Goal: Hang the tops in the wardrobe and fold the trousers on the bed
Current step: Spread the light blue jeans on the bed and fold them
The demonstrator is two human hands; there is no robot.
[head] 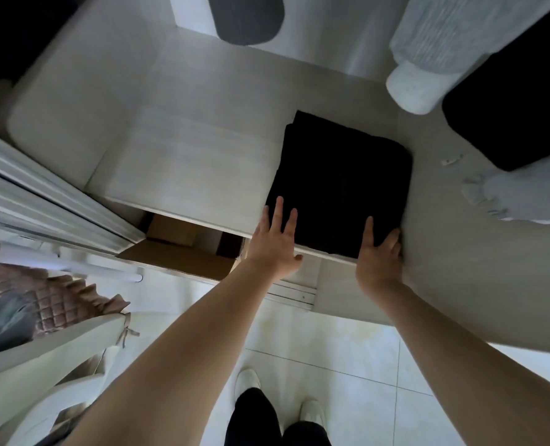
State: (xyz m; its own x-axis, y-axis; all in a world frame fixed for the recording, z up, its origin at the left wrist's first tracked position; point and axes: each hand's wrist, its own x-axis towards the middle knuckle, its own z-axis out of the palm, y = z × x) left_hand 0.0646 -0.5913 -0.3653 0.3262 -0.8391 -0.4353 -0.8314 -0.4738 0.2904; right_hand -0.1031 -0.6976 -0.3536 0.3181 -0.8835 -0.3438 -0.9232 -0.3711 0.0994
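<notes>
A folded pile of black trousers point(341, 181) lies on a pale wardrobe shelf point(183, 162), its near edge at the shelf's front lip. My left hand point(275, 243) rests flat on the pile's near left corner with straight, spread fingers. My right hand point(378, 255) holds the near right corner, thumb on top and fingers curled round the side edge.
Hanging garments crowd the upper right: a light grey ribbed sleeve point(428, 59), a black top point(518, 101) and a grey piece point(524, 197). A cardboard box point(183, 252) sits under the shelf. The sliding door track point(42, 201) and a pink quilted bed cover point(51, 300) are on the left.
</notes>
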